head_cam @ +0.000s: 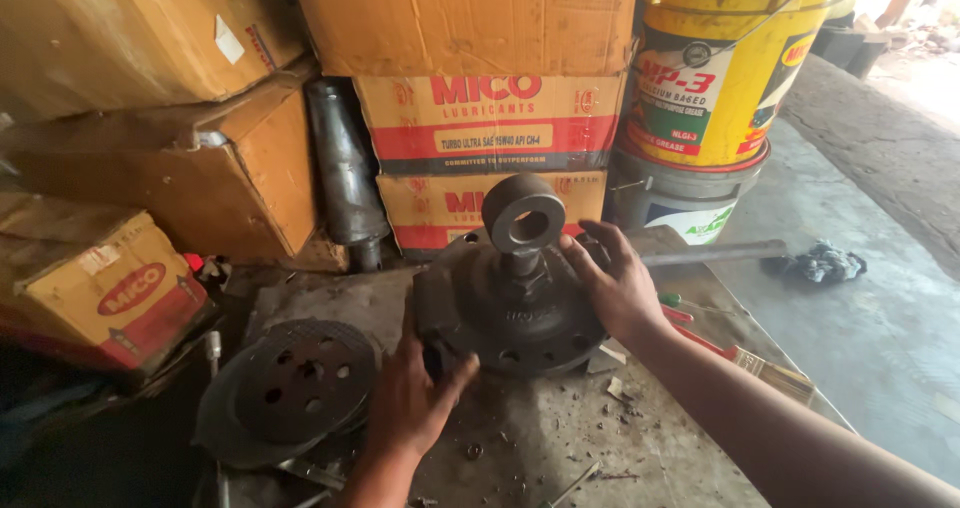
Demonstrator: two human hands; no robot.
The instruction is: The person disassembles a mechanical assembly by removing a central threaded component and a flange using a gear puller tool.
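— What do we have under our hands here?

— A heavy, dark, round cast-metal housing (520, 313) with bolt holes around its flange, sitting on the grimy metal workbench (560, 438). From its middle rises a short threaded stem topped by a thick grey steel ring (523, 213), standing upright.

— And how are we gripping it?

— Our left hand (415, 393) is wrapped around the near left edge of the housing, fingers curled over the rim. Our right hand (615, 283) lies spread on the right side of it, fingers open and pressed flat against the top surface, not clenched.

— What sits around it?

— Just to the left lies a dark perforated steel disc (290, 388), flat on the bench. Behind the housing we see stacked cardboard cartons (480, 118), a black metal cylinder (345, 168) leaning between them, and a yellow plastic bucket (720, 78) set on a grey one. A long grey steel bar (715, 254) runs off to the right, near a red-handled tool (700, 338) and a crumpled dark rag (825, 263) farther off.
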